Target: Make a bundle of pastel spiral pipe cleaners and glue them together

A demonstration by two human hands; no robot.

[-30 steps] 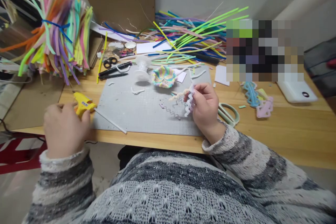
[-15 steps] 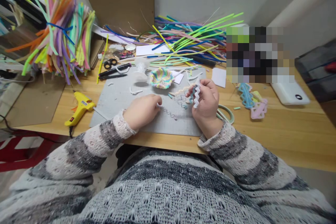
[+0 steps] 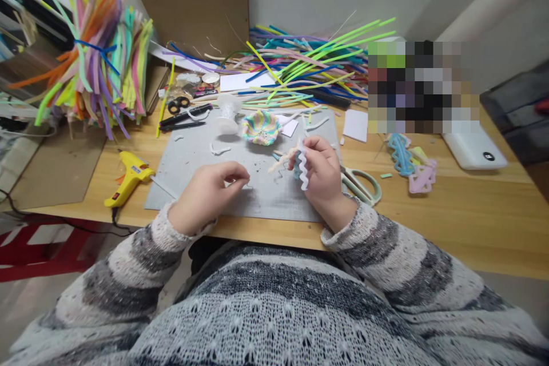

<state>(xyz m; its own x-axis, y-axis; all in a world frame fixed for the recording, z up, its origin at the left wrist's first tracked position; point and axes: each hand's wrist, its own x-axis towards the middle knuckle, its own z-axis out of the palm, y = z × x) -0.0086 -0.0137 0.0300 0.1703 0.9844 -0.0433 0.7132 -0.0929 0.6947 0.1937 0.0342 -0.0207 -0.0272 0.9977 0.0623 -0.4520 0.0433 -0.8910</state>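
Note:
My right hand [image 3: 323,177] is closed on a bunch of wavy pipe cleaners over the mat. A white wavy pipe cleaner [image 3: 303,168] hangs in front of its fingers, and a cream one [image 3: 278,164] sticks out to the left. Some blue shows between them, partly covered by the fingers. My left hand [image 3: 210,191] is pinched, with a thin dark wavy wire [image 3: 249,185] poking out at the fingertips; most of the wire is hidden. Just behind the hands sits a ruffled pastel pipe-cleaner piece [image 3: 261,127], and green-handled scissors [image 3: 364,186] lie beside my right hand.
A grey mat [image 3: 274,206] covers the table's middle. On the left lies a yellow glue gun [image 3: 128,178], below a tied bundle of pipe cleaners [image 3: 96,63]. Loose pipe cleaners [image 3: 317,63] pile up along the wall. A clear spool [image 3: 227,117] and finished-looking wavy pieces [image 3: 401,154] stand nearby.
My left hand has drawn back to the left and nearer to me. My right hand has moved left with the wavy pipe cleaners, uncovering more of the scissors.

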